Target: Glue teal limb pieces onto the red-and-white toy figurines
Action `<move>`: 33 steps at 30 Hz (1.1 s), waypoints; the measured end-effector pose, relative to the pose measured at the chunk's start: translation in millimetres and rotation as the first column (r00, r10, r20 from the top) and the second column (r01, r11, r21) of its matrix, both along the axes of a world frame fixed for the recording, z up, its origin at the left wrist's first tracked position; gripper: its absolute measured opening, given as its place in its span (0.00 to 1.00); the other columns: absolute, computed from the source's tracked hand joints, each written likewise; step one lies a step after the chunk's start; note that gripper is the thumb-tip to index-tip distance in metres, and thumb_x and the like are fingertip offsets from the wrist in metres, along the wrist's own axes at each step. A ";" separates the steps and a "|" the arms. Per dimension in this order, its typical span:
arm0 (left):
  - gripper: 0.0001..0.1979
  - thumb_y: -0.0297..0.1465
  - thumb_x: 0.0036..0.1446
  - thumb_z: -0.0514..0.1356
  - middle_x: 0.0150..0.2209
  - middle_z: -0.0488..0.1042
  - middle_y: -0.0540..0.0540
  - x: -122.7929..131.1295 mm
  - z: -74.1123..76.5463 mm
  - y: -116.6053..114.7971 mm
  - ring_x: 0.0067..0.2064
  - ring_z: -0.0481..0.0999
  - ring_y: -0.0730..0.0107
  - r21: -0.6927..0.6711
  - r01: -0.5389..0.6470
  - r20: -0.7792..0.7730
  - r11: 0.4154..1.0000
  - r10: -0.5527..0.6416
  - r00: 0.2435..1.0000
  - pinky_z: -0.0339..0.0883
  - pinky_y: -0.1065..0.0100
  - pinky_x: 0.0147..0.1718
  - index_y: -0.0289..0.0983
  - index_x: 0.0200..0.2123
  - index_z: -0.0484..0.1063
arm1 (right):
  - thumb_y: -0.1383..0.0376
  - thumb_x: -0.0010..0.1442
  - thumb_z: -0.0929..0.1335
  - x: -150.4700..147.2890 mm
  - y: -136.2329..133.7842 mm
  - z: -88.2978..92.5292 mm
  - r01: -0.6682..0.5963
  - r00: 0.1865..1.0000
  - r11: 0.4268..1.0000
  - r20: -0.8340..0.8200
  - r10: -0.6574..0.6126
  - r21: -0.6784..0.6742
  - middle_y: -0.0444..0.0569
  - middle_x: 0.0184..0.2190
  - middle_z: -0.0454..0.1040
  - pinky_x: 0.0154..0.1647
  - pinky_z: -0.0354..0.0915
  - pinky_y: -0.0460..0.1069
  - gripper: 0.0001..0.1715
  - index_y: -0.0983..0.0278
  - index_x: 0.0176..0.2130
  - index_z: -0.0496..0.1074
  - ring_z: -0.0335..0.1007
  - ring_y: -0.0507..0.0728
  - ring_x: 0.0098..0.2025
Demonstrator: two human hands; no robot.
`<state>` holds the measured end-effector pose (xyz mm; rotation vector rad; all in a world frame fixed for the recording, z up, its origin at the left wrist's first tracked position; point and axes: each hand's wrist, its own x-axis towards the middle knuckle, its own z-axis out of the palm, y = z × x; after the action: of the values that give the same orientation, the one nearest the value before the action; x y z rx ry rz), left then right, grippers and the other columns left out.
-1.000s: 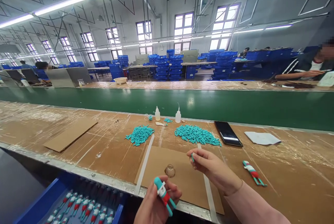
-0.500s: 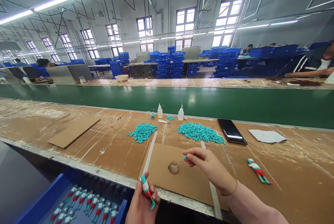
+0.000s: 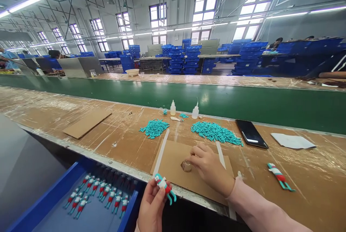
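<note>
My left hand (image 3: 152,203) is closed round a small doll figurine (image 3: 165,188) with a teal head, white top, red shorts and teal legs. Its face side is turned up, tilted at the bench's front edge. Over a cardboard sheet (image 3: 173,152), my right hand (image 3: 208,163) pinches its fingertips down at a small clear round cup (image 3: 186,166). A small teal piece showed in that pinch a moment ago; the fingers hide it now. Behind the sheet lie two piles of teal pieces, a left pile (image 3: 154,128) and a right pile (image 3: 214,132).
Another figurine (image 3: 280,177) lies at right, near a phone (image 3: 251,134) and a white cloth (image 3: 293,141). Two squeeze bottles, one left (image 3: 173,108) and one right (image 3: 195,112), stand behind the piles. A blue bin (image 3: 51,199) below holds several figurines. A green conveyor belt (image 3: 121,91) runs behind.
My right hand has moved down and inward to the clear cup. My left hand has turned the figurine so its face and front show. The view has shifted slightly.
</note>
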<state>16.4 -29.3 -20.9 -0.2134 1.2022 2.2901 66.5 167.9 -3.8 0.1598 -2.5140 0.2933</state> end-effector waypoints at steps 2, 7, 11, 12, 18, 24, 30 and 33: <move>0.23 0.36 0.25 0.75 0.27 0.79 0.45 0.5 1.3 0.1 0.30 0.77 0.71 -0.006 -0.006 -0.001 1.000 0.006 1.000 0.70 0.76 0.30 0.36 0.29 0.75 | 0.79 0.60 0.57 0.2 -0.5 -1.4 0.008 1.000 1.000 0.005 -0.008 0.013 0.50 0.29 0.64 0.34 0.51 0.51 0.18 0.67 0.30 0.71 0.52 0.57 0.33; 0.24 0.39 0.24 0.75 0.27 0.79 0.45 2.2 2.3 1.3 0.29 0.77 0.70 -0.051 -0.007 -0.014 0.999 0.006 1.000 0.70 0.73 0.30 0.36 0.28 0.74 | 0.78 0.61 0.56 2.0 -1.9 2.6 0.024 0.999 1.000 -0.021 -0.024 -0.008 0.50 0.29 0.65 0.34 0.53 0.52 0.18 0.67 0.29 0.70 0.54 0.57 0.34; 0.23 0.40 0.25 0.74 0.27 0.79 0.44 6.3 7.9 8.3 0.30 0.77 0.67 -0.050 0.007 -0.071 0.999 -0.011 0.997 0.71 0.71 0.31 0.36 0.27 0.75 | 0.68 0.64 0.57 7.0 -6.9 12.7 0.047 0.998 0.935 0.052 -0.031 -0.352 0.52 0.32 0.65 0.34 0.59 0.53 0.18 0.66 0.29 0.70 0.59 0.58 0.35; 0.23 0.40 0.25 0.74 0.27 0.79 0.44 7.8 10.4 10.8 0.30 0.77 0.67 -0.044 0.026 -0.095 0.999 -0.031 0.995 0.70 0.71 0.31 0.36 0.27 0.75 | 0.63 0.64 0.58 9.2 -9.9 16.1 0.055 0.995 0.860 0.101 -0.004 -0.507 0.52 0.33 0.66 0.34 0.61 0.53 0.18 0.66 0.29 0.70 0.61 0.58 0.36; 0.18 0.39 0.30 0.74 0.25 0.79 0.47 15.6 23.2 21.9 0.29 0.76 0.71 0.019 0.214 -0.239 0.977 -0.203 0.950 0.69 0.73 0.31 0.38 0.26 0.77 | 0.42 0.51 0.69 26.0 -36.1 36.1 0.194 0.924 0.092 0.214 0.316 -0.977 0.50 0.35 0.72 0.44 0.68 0.52 0.29 0.66 0.33 0.70 0.69 0.58 0.39; 0.16 0.39 0.31 0.73 0.25 0.78 0.48 19.8 24.5 24.1 0.28 0.75 0.72 0.051 0.273 -0.276 0.960 -0.249 0.928 0.68 0.74 0.30 0.39 0.27 0.78 | 0.43 0.48 0.72 35.7 -44.4 41.0 0.182 0.926 -0.015 0.166 0.339 -0.983 0.49 0.31 0.72 0.41 0.69 0.50 0.30 0.67 0.31 0.71 0.70 0.55 0.34; 0.17 0.39 0.31 0.73 0.23 0.77 0.47 22.7 27.7 27.4 0.26 0.74 0.72 0.079 0.277 -0.286 0.958 -0.244 0.927 0.68 0.75 0.28 0.38 0.26 0.78 | 0.44 0.54 0.68 39.3 -45.0 41.5 0.109 0.930 0.098 0.137 0.341 -0.989 0.50 0.29 0.72 0.37 0.68 0.50 0.27 0.67 0.32 0.70 0.69 0.55 0.32; 0.17 0.39 0.30 0.74 0.23 0.77 0.47 24.6 30.0 28.0 0.26 0.74 0.73 0.085 0.265 -0.269 0.960 -0.234 0.934 0.68 0.76 0.27 0.37 0.26 0.78 | 0.47 0.57 0.65 42.3 -47.6 43.1 0.120 0.945 0.287 0.198 0.260 -0.950 0.50 0.29 0.71 0.35 0.65 0.50 0.25 0.66 0.32 0.69 0.68 0.57 0.32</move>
<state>41.0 -1.3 9.1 0.2760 1.1348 2.1993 108.8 120.4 39.3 -0.3098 -2.1194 1.9731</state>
